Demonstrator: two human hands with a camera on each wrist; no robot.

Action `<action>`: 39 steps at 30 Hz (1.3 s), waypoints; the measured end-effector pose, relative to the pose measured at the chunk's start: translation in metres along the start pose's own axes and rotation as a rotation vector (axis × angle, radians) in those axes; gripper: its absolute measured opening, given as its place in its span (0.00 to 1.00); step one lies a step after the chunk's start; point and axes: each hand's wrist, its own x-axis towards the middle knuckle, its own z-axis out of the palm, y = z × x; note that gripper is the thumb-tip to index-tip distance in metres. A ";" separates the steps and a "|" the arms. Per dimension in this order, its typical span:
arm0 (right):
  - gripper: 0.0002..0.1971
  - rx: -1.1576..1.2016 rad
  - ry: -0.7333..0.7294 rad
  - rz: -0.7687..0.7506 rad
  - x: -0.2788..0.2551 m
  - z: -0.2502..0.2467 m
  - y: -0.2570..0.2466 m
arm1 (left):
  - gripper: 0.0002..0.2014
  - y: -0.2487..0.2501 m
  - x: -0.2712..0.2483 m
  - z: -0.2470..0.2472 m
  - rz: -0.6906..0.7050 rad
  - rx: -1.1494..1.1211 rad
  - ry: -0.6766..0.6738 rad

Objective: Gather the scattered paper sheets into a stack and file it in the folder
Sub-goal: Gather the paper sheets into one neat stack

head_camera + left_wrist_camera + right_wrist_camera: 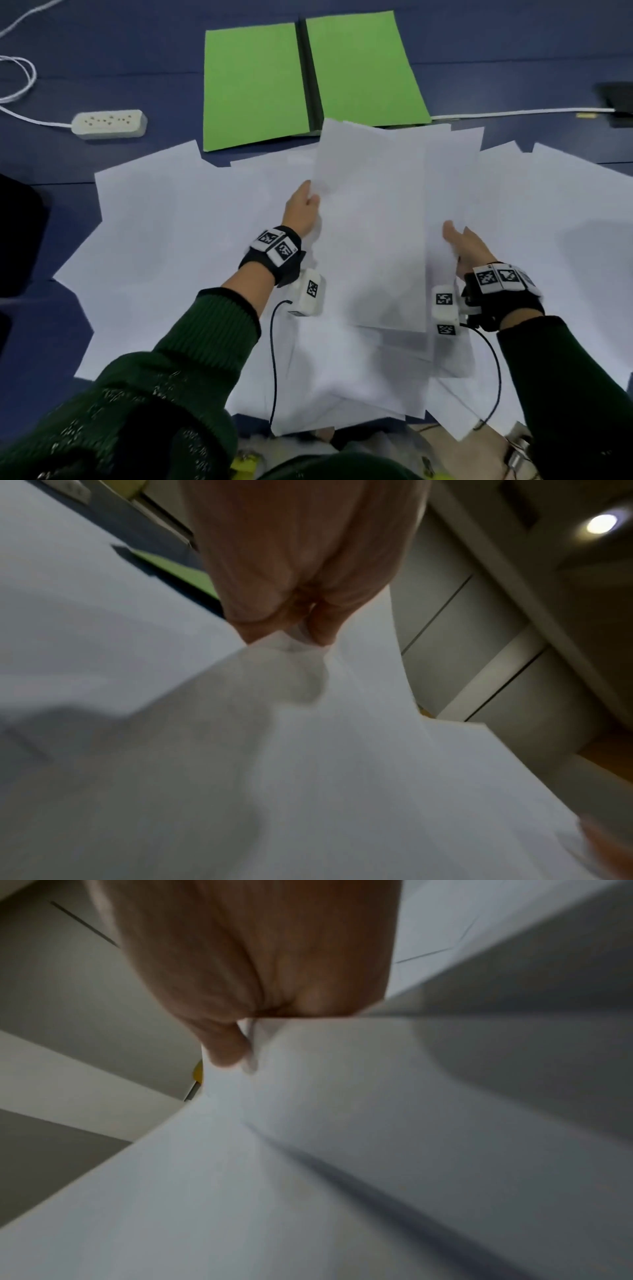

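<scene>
Many white paper sheets lie fanned and overlapping across the blue table. A small raised stack of sheets sits between both hands, above the rest. My left hand pinches its left edge, and the left wrist view shows the fingers curled onto the paper. My right hand grips the right edge, thumb on top; in the right wrist view the fingers pinch the sheets. The green folder lies open and flat beyond the papers, its lower right corner under them.
A white power strip with its cable lies at the left beside the folder. A white cable runs to a dark object at the right edge. A dark shape sits at the left table edge.
</scene>
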 end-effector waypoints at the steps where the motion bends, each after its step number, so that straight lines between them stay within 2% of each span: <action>1: 0.28 0.065 -0.039 0.033 -0.002 -0.001 0.001 | 0.24 0.001 -0.002 0.009 -0.023 0.025 -0.023; 3: 0.34 0.139 -0.108 0.063 -0.001 -0.002 0.006 | 0.25 0.005 -0.005 0.026 -0.067 0.059 -0.087; 5: 0.42 0.043 -0.081 0.011 0.003 0.001 0.009 | 0.24 0.008 -0.006 0.039 -0.079 0.018 -0.142; 7: 0.34 -0.089 -0.032 -0.077 0.013 0.000 0.019 | 0.24 0.008 -0.006 0.043 -0.082 -0.026 -0.119; 8: 0.31 -0.144 -0.007 -0.084 0.017 -0.002 0.021 | 0.27 0.007 -0.004 0.041 -0.087 -0.030 -0.078; 11: 0.21 -0.141 -0.031 -0.113 0.018 -0.005 0.022 | 0.45 -0.002 0.001 0.024 -0.159 -0.014 0.018; 13: 0.14 -0.084 -0.125 -0.127 0.015 -0.010 0.020 | 0.55 -0.007 0.001 0.010 -0.189 -0.045 0.028; 14: 0.13 -0.040 -0.174 -0.127 0.012 -0.011 0.017 | 0.58 -0.009 0.000 0.004 -0.192 -0.052 0.032; 16: 0.22 0.022 -0.243 -0.102 0.007 -0.013 0.012 | 0.59 -0.009 -0.005 -0.002 -0.185 -0.044 0.043; 17: 0.21 0.021 -0.248 -0.091 0.007 -0.013 0.008 | 0.60 -0.006 -0.007 -0.002 -0.174 -0.022 0.051; 18: 0.16 0.017 -0.245 -0.092 0.008 -0.012 0.005 | 0.60 -0.004 -0.009 -0.003 -0.170 0.030 0.081; 19: 0.11 0.018 -0.224 -0.085 0.011 -0.012 0.004 | 0.58 -0.002 -0.009 -0.005 -0.175 0.098 0.152; 21: 0.07 -0.008 -0.154 -0.083 0.013 -0.009 0.002 | 0.46 -0.003 -0.007 -0.014 -0.216 0.168 0.360; 22: 0.07 -0.025 -0.116 -0.082 0.013 -0.008 0.000 | 0.42 -0.007 -0.004 -0.020 -0.269 0.176 0.421; 23: 0.08 -0.039 -0.078 -0.077 0.014 -0.007 0.000 | 0.41 -0.012 -0.002 -0.025 -0.334 0.214 0.423; 25: 0.11 -0.081 0.002 -0.069 0.018 -0.007 0.002 | 0.43 -0.021 -0.004 -0.032 -0.434 0.397 0.328; 27: 0.07 -0.166 0.047 -0.060 0.024 -0.007 0.004 | 0.45 -0.025 -0.004 -0.033 -0.453 0.535 0.275; 29: 0.20 -0.213 0.079 -0.013 0.027 -0.006 0.005 | 0.46 -0.024 -0.001 -0.033 -0.467 0.533 0.257; 30: 0.24 -0.231 0.082 0.000 0.028 -0.006 0.005 | 0.48 -0.023 0.002 -0.034 -0.477 0.506 0.240; 33: 0.24 -0.265 0.062 0.023 0.026 0.001 0.005 | 0.48 -0.024 0.010 -0.039 -0.464 0.396 0.159; 35: 0.21 -0.280 0.029 -0.002 0.022 0.008 0.006 | 0.42 -0.025 0.011 -0.037 -0.439 0.330 0.111; 38: 0.12 -0.281 -0.046 -0.024 0.016 0.019 0.013 | 0.19 -0.021 0.007 -0.033 -0.339 0.303 0.058; 39: 0.07 -0.246 -0.072 -0.032 0.015 0.021 0.016 | 0.14 -0.020 0.005 -0.034 -0.304 0.268 0.056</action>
